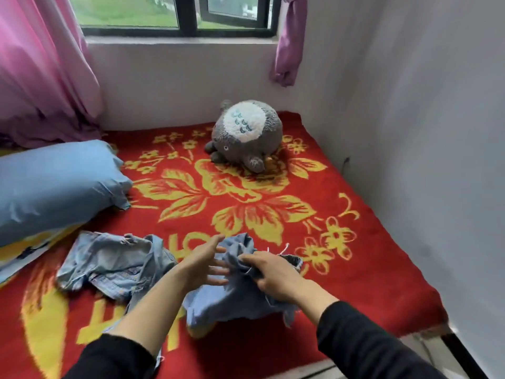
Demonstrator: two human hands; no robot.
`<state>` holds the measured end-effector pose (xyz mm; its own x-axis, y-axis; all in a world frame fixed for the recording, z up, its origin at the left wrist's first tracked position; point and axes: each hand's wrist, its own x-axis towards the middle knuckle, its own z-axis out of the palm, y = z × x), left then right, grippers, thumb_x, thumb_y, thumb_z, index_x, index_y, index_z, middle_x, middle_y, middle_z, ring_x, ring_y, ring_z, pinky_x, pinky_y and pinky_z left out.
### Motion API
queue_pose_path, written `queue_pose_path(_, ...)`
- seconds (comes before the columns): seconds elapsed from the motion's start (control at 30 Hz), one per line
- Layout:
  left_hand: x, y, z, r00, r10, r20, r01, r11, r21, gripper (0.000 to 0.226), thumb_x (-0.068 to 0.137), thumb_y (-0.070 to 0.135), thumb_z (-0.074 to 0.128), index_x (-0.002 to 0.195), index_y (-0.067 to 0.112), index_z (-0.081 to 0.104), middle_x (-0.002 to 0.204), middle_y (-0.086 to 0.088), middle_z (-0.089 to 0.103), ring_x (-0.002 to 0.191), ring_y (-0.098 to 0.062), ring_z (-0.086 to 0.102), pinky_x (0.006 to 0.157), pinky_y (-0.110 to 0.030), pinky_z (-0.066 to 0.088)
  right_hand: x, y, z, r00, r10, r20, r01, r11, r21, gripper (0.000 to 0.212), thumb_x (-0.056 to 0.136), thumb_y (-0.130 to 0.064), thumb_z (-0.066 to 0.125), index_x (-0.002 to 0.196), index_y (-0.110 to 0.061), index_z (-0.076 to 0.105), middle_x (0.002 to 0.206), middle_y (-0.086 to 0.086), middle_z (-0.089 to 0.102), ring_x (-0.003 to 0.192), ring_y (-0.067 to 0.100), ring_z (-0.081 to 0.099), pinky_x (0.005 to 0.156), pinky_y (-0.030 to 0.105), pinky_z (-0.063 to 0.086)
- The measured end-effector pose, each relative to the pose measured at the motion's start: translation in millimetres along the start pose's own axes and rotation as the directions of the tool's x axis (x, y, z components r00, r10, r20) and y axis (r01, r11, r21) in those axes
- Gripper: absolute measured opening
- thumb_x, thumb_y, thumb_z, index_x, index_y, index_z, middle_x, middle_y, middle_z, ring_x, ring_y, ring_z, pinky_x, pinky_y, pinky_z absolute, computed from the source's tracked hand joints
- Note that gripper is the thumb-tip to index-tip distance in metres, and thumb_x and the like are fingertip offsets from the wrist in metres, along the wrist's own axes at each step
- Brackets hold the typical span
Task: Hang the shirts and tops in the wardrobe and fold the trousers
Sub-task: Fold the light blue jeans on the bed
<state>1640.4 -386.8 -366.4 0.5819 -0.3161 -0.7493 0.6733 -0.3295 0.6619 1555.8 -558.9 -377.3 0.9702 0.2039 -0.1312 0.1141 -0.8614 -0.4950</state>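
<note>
A crumpled pair of light blue denim trousers (117, 265) lies on the red flowered bed cover (341, 258), spread from the left middle to the front centre. My right hand (273, 276) grips a bunched, frayed part of the denim and holds it slightly above the bed. My left hand (206, 265) is beside it with fingers spread and straight, its fingertips close to the same bunch of cloth. Both arms wear black sleeves. No wardrobe or hanger is in view.
A grey and white plush toy (246, 135) sits at the far end of the bed. A blue pillow (54, 184) lies at the left. White walls close in the right side, a window with pink curtains (41, 67) stands behind. The bed's front right corner drops to the floor.
</note>
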Motion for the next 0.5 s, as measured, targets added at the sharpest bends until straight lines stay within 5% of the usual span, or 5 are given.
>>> queue_pose_path(0.2, 18.7, -57.4, -1.2, 0.988, -0.145, 0.046, 0.139, 0.983, 0.12, 0.01, 0.084, 0.005, 0.058, 0.074, 0.003, 0.059, 0.065, -0.011, 0.053, 0.056, -0.019, 0.054, 0.062, -0.03, 0.055, -41.1, -1.6, 51.2, 0.971, -0.187, 0.149, 0.205, 0.972, -0.113, 0.058, 0.078, -0.01, 0.05, 0.131, -0.033, 0.05, 0.103, 0.002, 0.058, 0.101, 0.022, 0.052, 0.075, 0.034, 0.032)
queue_pose_path(0.27, 24.6, -66.2, -3.2, 0.995, -0.103, -0.007, 0.103, 0.992, 0.073, 0.023, 0.085, -0.005, 0.046, 0.07, 0.007, 0.059, 0.063, -0.008, 0.048, 0.048, -0.011, 0.046, 0.048, -0.021, 0.045, -56.1, -3.1, 49.6, 0.978, -0.079, 0.191, 0.035, 0.974, 0.224, 0.057, 0.077, -0.014, 0.053, 0.13, -0.035, 0.053, 0.105, -0.005, 0.064, 0.101, 0.01, 0.056, 0.084, 0.027, 0.042)
queue_pose_path(0.33, 26.9, -70.4, -6.5, 0.996, -0.079, -0.028, 0.079, 0.997, -0.008, 0.029, 0.085, -0.007, 0.043, 0.088, 0.005, 0.069, 0.071, -0.006, 0.056, 0.055, -0.011, 0.046, 0.047, -0.02, 0.039, -63.4, 5.3, 48.2, 0.948, 0.111, 0.297, -0.26, 0.807, 0.531, 0.046, 0.075, -0.014, 0.055, 0.118, -0.025, 0.066, 0.106, -0.009, 0.069, 0.101, 0.0, 0.061, 0.09, 0.018, 0.047)
queue_pose_path(0.43, 25.8, -73.7, -5.9, 0.996, -0.07, -0.053, 0.065, 0.994, -0.094, 0.041, 0.084, -0.008, 0.037, 0.111, 0.002, 0.066, 0.075, -0.004, 0.063, 0.055, -0.01, 0.048, 0.042, -0.017, 0.035, -62.2, 42.7, 64.7, 0.849, 0.473, 0.234, -0.52, 0.669, 0.531, 0.045, 0.068, -0.014, 0.05, 0.11, -0.019, 0.067, 0.107, -0.002, 0.068, 0.101, 0.011, 0.062, 0.093, 0.03, 0.049)
queue_pose_path(0.5, 15.4, -69.6, -0.3, 1.0, -0.028, 0.009, 0.029, 0.985, -0.169, 0.042, 0.085, -0.012, 0.027, 0.108, -0.004, 0.061, 0.059, -0.003, 0.061, 0.04, -0.008, 0.049, 0.034, -0.012, 0.032, -61.2, 62.3, 78.1, 0.763, 0.619, 0.187, -0.643, 0.691, 0.33, 0.055, 0.075, -0.015, 0.053, 0.13, -0.023, 0.051, 0.128, 0.001, 0.057, 0.116, 0.022, 0.053, 0.096, 0.033, 0.044)
